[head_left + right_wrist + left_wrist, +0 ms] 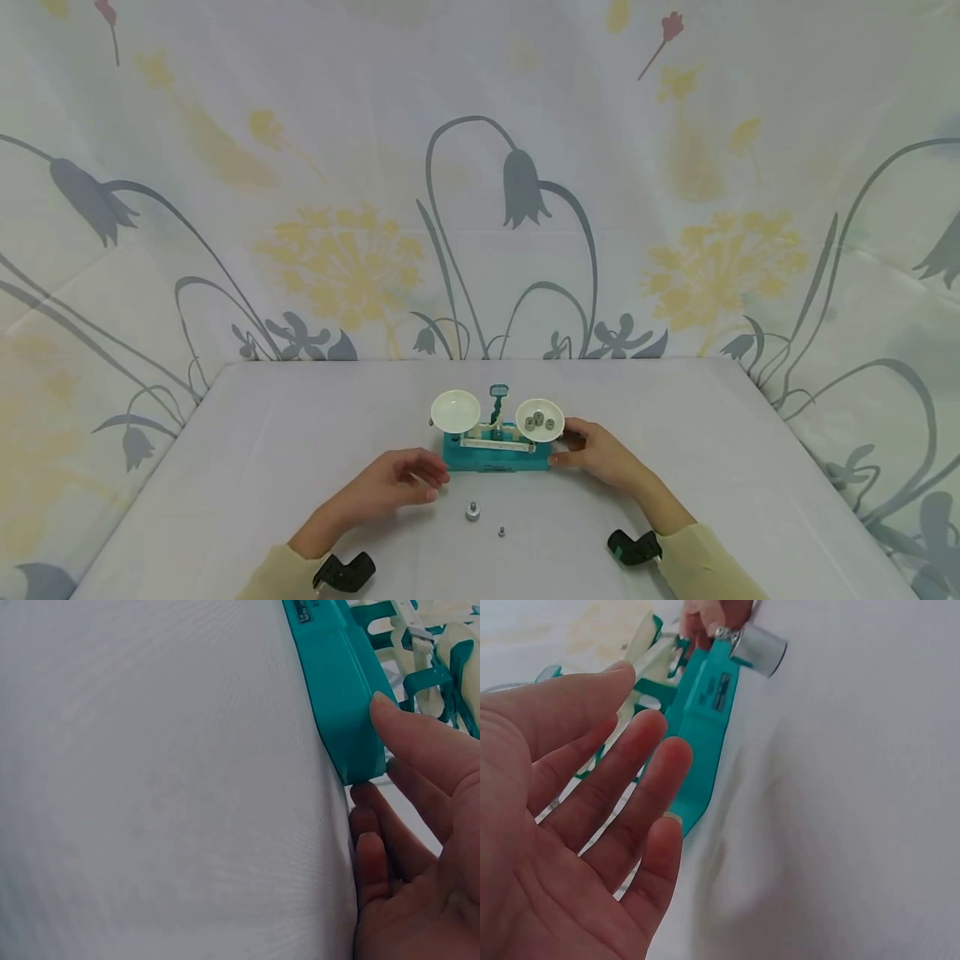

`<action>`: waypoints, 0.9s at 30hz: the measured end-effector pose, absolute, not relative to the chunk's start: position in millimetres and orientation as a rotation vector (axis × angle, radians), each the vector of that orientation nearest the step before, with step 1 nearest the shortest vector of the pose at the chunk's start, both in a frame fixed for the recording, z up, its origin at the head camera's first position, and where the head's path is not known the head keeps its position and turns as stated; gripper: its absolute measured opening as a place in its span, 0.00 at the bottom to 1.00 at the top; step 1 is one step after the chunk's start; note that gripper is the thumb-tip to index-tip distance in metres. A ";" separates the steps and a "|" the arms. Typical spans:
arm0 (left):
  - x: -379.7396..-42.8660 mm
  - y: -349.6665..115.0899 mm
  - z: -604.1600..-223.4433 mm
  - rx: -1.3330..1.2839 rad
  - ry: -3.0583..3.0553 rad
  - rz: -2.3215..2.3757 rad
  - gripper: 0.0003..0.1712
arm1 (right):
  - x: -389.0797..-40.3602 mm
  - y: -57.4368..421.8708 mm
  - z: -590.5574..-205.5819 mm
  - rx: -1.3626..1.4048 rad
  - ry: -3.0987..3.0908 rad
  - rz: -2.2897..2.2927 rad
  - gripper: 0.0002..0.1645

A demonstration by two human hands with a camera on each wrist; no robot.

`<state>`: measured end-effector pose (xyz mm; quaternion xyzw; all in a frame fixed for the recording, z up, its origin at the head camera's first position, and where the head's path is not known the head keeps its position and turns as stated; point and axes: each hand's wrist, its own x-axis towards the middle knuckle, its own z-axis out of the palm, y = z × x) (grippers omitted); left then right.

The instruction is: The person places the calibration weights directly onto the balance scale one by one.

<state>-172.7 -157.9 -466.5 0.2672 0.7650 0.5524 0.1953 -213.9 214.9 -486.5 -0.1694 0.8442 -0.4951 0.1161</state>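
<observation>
One left grip spread, right grip pinching balance, two pans, five weights

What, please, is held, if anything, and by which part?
The left hand holds nothing; whether the right hand grips the teal base's right end cannot be told.

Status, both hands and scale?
Left hand near teal plastic balance scale, right hand at its right end. Three small metal pieces in round cream right pan. Possibly obstructing: two silver weights in front.
</observation>
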 end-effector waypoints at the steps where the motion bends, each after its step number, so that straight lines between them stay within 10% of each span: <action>1: -171.8 -156.0 -466.6 0.752 2.137 1.548 0.17 | -214.0 214.8 -486.7 -0.494 2.472 -1.451 0.37; 27: -162.4 -125.4 -475.9 0.783 2.112 1.548 0.15 | -213.2 213.4 -486.7 -0.482 2.474 -1.458 0.37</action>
